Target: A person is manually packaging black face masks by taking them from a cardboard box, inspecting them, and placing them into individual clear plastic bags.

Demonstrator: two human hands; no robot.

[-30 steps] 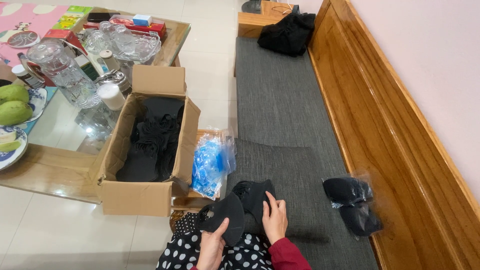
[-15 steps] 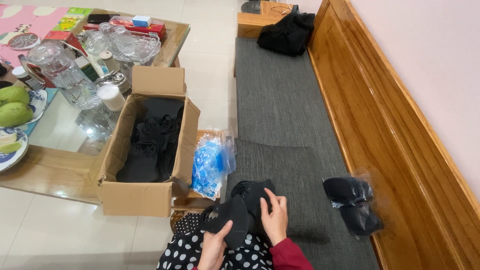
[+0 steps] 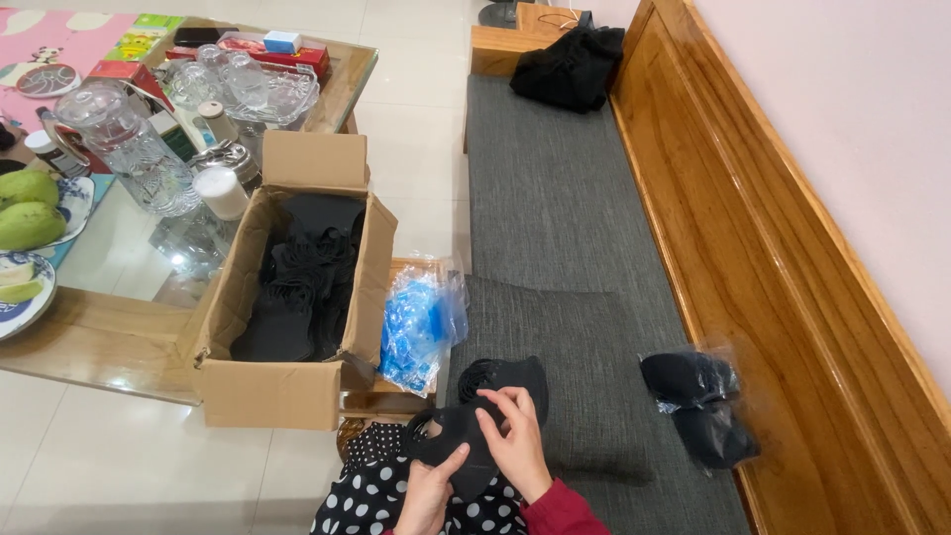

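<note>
Both hands hold a black fabric piece (image 3: pixel 466 431) with round looped edges over my lap. My left hand (image 3: pixel 428 495) grips its lower edge from below. My right hand (image 3: pixel 517 444) pinches its upper part, fingers curled over it. A second black piece (image 3: pixel 505 376) lies just behind on the grey cushion (image 3: pixel 565 238). An open cardboard box (image 3: pixel 287 391) full of black fabric items (image 3: pixel 302 282) stands to the left on the table edge.
A clear bag of blue items (image 3: pixel 416 327) sits beside the box. Two bagged black pieces (image 3: pixel 698 406) lie on the cushion at right. The glass-topped table (image 3: pixel 109 337) carries jars, glasses and plates of green fruit. A black bag (image 3: pixel 570 64) lies at the bench's far end.
My hands have shifted slightly on the black piece, turning it; the right fingers moved over its top. Nothing else moved.
</note>
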